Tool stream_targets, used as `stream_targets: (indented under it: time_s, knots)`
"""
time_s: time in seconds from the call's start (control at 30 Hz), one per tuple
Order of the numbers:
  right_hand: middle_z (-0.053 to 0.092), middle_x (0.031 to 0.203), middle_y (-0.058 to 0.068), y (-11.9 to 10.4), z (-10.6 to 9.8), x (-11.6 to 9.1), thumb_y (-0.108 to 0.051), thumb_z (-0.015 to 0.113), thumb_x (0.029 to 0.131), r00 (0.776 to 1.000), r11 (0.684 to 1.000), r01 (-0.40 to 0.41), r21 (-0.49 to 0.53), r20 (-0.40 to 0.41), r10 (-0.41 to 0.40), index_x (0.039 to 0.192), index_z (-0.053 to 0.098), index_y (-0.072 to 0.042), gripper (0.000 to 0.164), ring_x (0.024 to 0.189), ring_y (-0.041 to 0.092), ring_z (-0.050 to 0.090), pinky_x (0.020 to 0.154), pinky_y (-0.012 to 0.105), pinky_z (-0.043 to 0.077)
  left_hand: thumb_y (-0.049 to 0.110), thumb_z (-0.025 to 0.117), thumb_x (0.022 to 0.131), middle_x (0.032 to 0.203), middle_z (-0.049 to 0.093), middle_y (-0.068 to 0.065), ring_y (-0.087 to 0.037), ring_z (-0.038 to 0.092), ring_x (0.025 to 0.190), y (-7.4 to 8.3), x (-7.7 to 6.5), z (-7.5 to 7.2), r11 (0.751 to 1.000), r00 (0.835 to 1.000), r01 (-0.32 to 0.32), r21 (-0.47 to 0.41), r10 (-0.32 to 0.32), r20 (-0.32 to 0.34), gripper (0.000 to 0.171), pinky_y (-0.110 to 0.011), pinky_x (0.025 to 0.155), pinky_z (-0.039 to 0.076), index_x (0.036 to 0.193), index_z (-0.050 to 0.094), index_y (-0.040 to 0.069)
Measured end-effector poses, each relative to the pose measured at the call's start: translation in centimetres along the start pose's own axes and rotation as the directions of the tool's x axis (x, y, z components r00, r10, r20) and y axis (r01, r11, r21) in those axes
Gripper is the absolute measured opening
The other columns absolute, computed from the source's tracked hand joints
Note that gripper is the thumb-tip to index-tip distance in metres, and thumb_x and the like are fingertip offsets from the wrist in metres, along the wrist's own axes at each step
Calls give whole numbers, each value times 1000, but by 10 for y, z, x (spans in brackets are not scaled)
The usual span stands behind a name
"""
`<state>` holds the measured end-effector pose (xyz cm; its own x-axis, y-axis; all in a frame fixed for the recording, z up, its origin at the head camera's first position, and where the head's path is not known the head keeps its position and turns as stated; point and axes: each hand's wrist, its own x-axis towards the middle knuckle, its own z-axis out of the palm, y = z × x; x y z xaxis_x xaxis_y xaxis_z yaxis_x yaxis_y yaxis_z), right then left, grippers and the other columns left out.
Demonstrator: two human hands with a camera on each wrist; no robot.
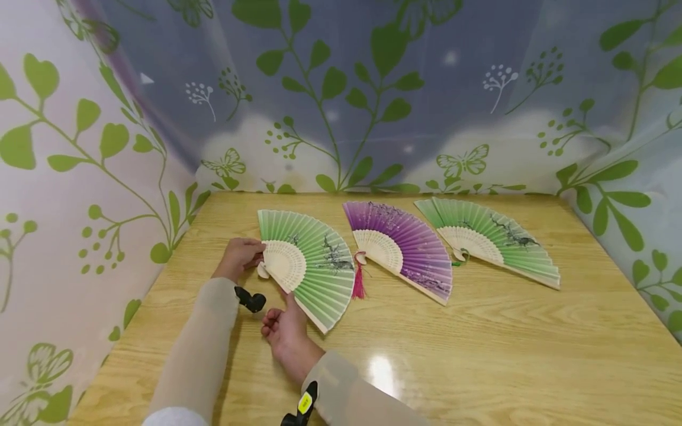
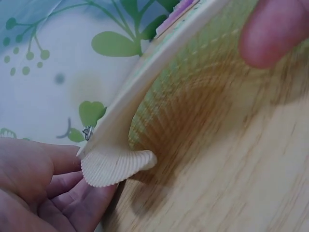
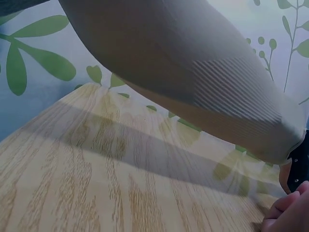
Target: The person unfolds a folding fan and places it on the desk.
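A green pleated folding fan (image 1: 325,260), spread wide with pale openwork ribs and a dark branch print, lies at the left of the group. My left hand (image 1: 241,255) pinches its ribs near the pivot end; in the left wrist view the fingers of this hand (image 2: 63,188) sit against the ribs, beside a small metal pivot ring (image 2: 87,132). There the fan stands tilted, its underside facing the table. My right hand (image 1: 290,337) is at the near guard stick, one digit extended to its edge and the other fingers loosely curled.
A purple fan (image 1: 399,242) with a pink tassel (image 1: 359,281) lies spread in the middle. Another green fan (image 1: 495,236) with a green cord lies to its right. The wooden table (image 1: 479,355) meets leaf-patterned cloth walls (image 1: 341,118) behind and at both sides.
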<state>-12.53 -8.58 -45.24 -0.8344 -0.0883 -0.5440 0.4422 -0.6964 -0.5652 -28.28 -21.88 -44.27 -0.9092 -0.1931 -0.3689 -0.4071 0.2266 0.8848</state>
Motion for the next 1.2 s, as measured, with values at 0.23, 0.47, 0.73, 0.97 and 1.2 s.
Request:
stream_targets:
  time_s: [0.23, 0.47, 0.73, 0.97, 1.2]
  knots:
    - [49, 64, 0, -3, 0, 2, -35, 35, 106, 1000, 1000, -13, 2, -4, 13, 139, 41, -13, 40, 57, 12, 47, 49, 19, 38, 9, 60, 97, 90, 63, -10, -7, 59, 64, 5, 1, 3, 981, 997, -71, 179, 71, 8, 33, -17, 57, 54, 124, 58, -10]
    - [49, 67, 1, -4, 0, -1, -35, 36, 105, 1000, 1000, -26, -4, 13, 26, 128, 43, -4, 40, 59, 14, 47, 51, 20, 38, 8, 61, 95, 87, 63, -12, -10, 60, 63, 6, 2, 6, 965, 995, -89, 247, 96, -17, 29, -20, 57, 56, 118, 58, -8]
    - [46, 63, -1, -3, -6, -2, -37, 33, 105, 999, 999, -30, -22, 35, 31, 112, 55, -3, 41, 57, 12, 45, 50, 20, 37, 10, 52, 95, 84, 62, -11, -13, 58, 65, 9, -5, 9, 949, 992, -91, 302, 114, -60, 25, -22, 57, 56, 115, 57, -5]
    - [45, 58, -5, -15, -10, -3, -35, 30, 106, 995, 999, -6, -41, 95, 10, 117, 57, 3, 48, 54, 9, 45, 49, 18, 37, 16, 44, 99, 90, 60, -11, -16, 57, 72, 12, -11, 6, 943, 995, -84, 322, 97, -23, 29, -24, 62, 56, 118, 55, -3]
    - [46, 61, -4, -51, -21, -4, -32, 30, 106, 987, 990, 66, -126, 155, -46, 123, 54, 3, 46, 57, 10, 46, 51, 19, 37, 29, 41, 102, 102, 60, -16, -25, 57, 80, 22, -24, 12, 877, 985, -157, 454, 174, 4, 37, -35, 69, 52, 123, 54, 1]
